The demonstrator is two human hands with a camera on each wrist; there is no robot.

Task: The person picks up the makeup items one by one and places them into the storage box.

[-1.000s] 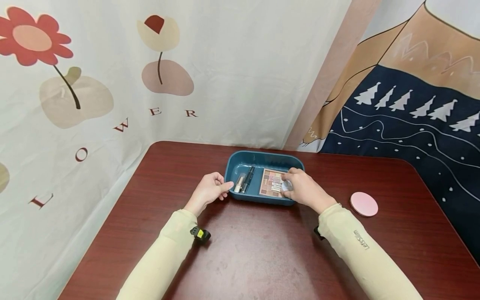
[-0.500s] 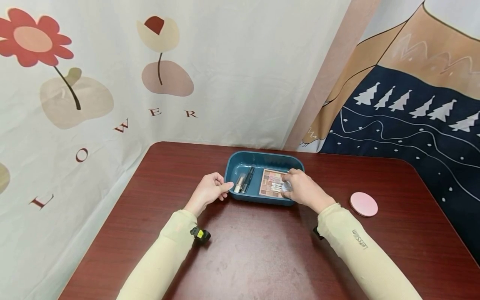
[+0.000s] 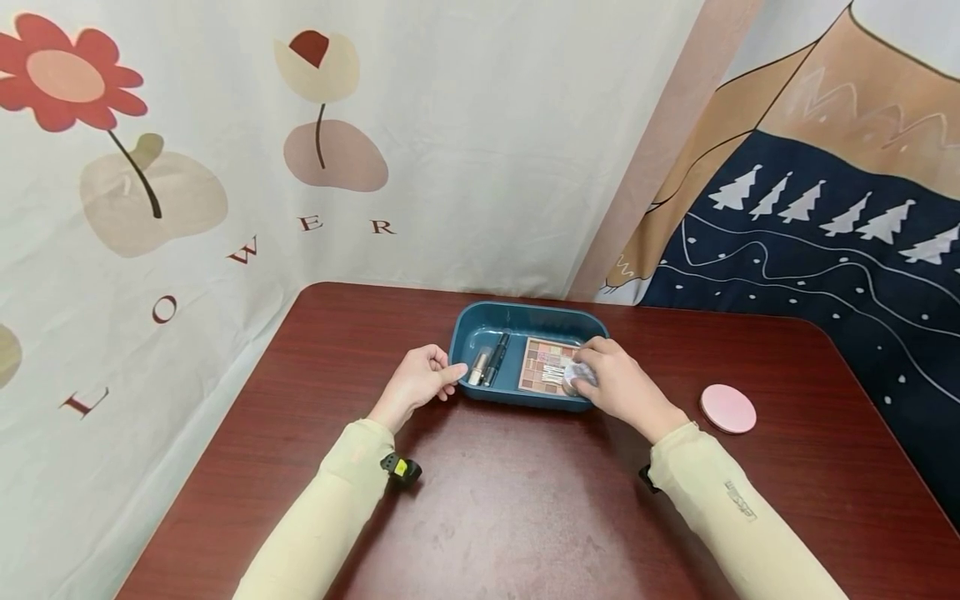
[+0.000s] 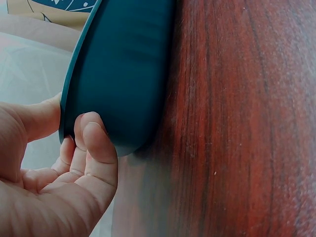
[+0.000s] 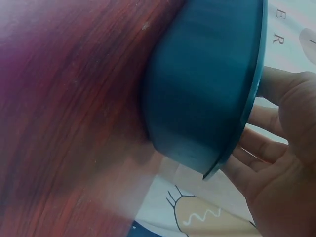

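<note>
In the head view a dark teal tray (image 3: 525, 400) sits near the table's back edge. My left hand (image 3: 420, 379) pinches its front left corner; the left wrist view has the thumb at the rim (image 4: 63, 98) and curled fingers (image 4: 98, 143) against the outer wall. Over the tray's right end, my right hand (image 3: 622, 383) holds a small round, clear-looking item (image 3: 579, 377) between thumb and fingers, at the right edge of a makeup palette (image 3: 534, 367). Right wrist view: this hand (image 5: 291, 143) reaches over the rim, fingertips hidden.
A black pen-like tube (image 3: 497, 360) and a short clear-capped tube (image 3: 478, 367) lie in the tray's left part. On the reddish-brown table (image 3: 495, 500), a pink round compact (image 3: 728, 408) lies to the right. Printed cloth (image 3: 480, 150) hangs behind the table.
My right hand and forearm have shifted slightly to the right, the round item moving a little right with the fingers. The left hand and the tray stay where they were.
</note>
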